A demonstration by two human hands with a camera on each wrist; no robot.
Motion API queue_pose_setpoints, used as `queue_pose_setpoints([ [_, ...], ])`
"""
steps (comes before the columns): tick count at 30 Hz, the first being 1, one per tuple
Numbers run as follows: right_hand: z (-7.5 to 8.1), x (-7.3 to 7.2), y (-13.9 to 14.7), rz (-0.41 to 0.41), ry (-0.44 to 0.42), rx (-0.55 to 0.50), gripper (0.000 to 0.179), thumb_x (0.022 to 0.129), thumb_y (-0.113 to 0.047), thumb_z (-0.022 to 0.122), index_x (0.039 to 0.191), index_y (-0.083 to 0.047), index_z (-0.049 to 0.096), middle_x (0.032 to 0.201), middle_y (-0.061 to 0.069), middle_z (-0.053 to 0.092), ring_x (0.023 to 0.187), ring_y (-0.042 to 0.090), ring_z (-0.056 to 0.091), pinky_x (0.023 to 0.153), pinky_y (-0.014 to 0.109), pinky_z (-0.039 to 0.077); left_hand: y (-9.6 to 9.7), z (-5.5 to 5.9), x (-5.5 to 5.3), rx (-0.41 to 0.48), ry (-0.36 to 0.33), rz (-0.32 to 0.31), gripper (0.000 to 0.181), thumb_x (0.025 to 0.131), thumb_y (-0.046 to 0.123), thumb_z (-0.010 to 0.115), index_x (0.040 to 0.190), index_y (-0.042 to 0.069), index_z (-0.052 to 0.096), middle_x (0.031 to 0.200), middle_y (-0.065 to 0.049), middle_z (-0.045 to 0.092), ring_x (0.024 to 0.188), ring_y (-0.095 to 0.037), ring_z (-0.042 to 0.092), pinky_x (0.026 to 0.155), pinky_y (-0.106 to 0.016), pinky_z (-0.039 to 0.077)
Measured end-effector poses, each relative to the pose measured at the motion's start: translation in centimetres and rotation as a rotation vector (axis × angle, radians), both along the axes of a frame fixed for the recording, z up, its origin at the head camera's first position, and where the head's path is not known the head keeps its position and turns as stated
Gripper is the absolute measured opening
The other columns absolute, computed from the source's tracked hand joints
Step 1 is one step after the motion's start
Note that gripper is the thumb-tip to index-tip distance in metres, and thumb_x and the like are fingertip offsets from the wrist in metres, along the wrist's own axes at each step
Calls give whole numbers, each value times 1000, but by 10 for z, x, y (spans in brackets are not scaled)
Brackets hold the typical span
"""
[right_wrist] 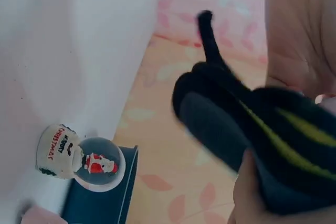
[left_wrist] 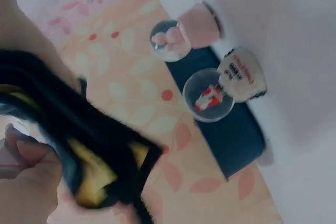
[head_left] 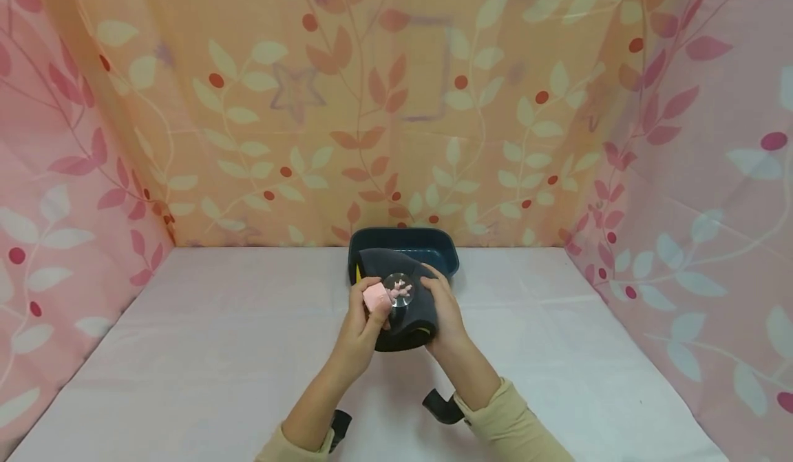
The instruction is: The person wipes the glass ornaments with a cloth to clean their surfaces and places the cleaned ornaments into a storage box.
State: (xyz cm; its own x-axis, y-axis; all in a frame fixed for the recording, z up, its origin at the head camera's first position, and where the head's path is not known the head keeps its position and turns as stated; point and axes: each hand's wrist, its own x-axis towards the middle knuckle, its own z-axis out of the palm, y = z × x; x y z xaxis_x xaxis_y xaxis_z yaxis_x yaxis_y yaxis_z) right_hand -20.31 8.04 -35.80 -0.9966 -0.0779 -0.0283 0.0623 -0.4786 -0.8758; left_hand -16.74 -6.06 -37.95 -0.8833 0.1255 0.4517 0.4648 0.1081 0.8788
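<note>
Clamping the left hand (head_left: 359, 316) round the base of a pink-based snow globe (head_left: 385, 295), above the middle of the white table (head_left: 217, 331), nearer than a dark tray (head_left: 403, 236). Pinching a grey-and-yellow cloth (head_left: 416, 310) behind it with the right hand (head_left: 445, 302). Can also see a white-based globe (right_wrist: 77, 158) standing left of another pink globe (left_wrist: 184, 32), both near the tray.

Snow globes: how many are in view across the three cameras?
3: a pink-based globe in the left hand; another pink-based globe and a white-based globe on the table by the tray. More may be hidden behind the cloth.
</note>
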Motion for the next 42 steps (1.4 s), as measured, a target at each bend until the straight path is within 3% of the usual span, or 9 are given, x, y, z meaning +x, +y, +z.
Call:
queue_pose_setpoints([
  [3, -5, 4, 1, -155, 184, 47, 41, 99, -14, 38, 141, -12, 36, 140, 12, 38, 112, 18, 52, 87, 24, 48, -2, 0, 0, -12, 57, 39, 40, 101, 14, 52, 134, 3, 32, 105, -14, 49, 86, -20, 51, 72, -25, 48],
  [7, -16, 10, -1, -379, 779, 316, 38, 93, -3, 43, 130, -1, 41, 124, 18, 44, 97, 20, 53, 78, 24, 47, -4, 0, 1, -41, 95, 80, 44, 100, 24, 54, 134, 3, 35, 109, -16, 53, 91, -22, 54, 73, -27, 50],
  [11, -19, 6, -4, -446, 1287, 589, 29, 95, -11, 48, 122, 0, 49, 109, 23, 51, 88, 26, 52, 75, 32, 48, -6, -2, 1, -55, 123, 76, 53, 101, 37, 48, 137, 2, 33, 114, -19, 55, 96, -24, 57, 77, -30, 51],
  [13, -18, 3, -5, -444, 1399, 674, 28, 98, -19, 48, 120, -3, 53, 108, 23, 53, 88, 29, 53, 75, 36, 48, -7, -4, 1, -55, 143, 66, 53, 101, 38, 45, 137, 1, 32, 116, -20, 56, 97, -24, 58, 78, -30, 51],
  [17, -17, 0, -6, -467, 1464, 744, 28, 97, -20, 47, 118, -4, 53, 106, 24, 54, 88, 31, 53, 71, 39, 49, -7, -7, 1, -40, 171, 49, 43, 104, 26, 45, 136, 0, 32, 117, -20, 55, 97, -22, 57, 78, -29, 50],
  [21, -17, -2, -8, -498, 1436, 738, 30, 89, -12, 51, 117, -2, 53, 104, 24, 54, 86, 31, 54, 70, 40, 50, -7, -6, 0, -38, 177, 53, 38, 103, 17, 49, 134, 2, 34, 114, -19, 55, 95, -22, 57, 76, -30, 51],
  [26, -17, -1, -10, -459, 1259, 672, 40, 79, 0, 53, 119, -1, 52, 105, 23, 56, 81, 31, 57, 69, 38, 52, -6, -3, 0, -68, 149, 86, 36, 101, 12, 52, 132, 4, 37, 114, -19, 54, 97, -26, 57, 76, -31, 53],
  [36, 1, 6, -5, -76, 629, 377, 40, 93, -7, 44, 132, -1, 43, 121, 18, 47, 85, 17, 58, 70, 25, 52, -6, -2, 2, -60, 117, 114, 34, 100, 14, 51, 130, 3, 37, 113, -21, 52, 96, -29, 59, 77, -32, 53],
  [42, 8, 5, -3, 43, 310, 176, 39, 97, -16, 39, 135, -8, 41, 129, 11, 44, 98, 19, 56, 79, 26, 49, -6, -2, 0, -9, 108, 90, 36, 102, 18, 50, 131, 4, 35, 107, -17, 49, 90, -25, 53, 74, -27, 51],
])
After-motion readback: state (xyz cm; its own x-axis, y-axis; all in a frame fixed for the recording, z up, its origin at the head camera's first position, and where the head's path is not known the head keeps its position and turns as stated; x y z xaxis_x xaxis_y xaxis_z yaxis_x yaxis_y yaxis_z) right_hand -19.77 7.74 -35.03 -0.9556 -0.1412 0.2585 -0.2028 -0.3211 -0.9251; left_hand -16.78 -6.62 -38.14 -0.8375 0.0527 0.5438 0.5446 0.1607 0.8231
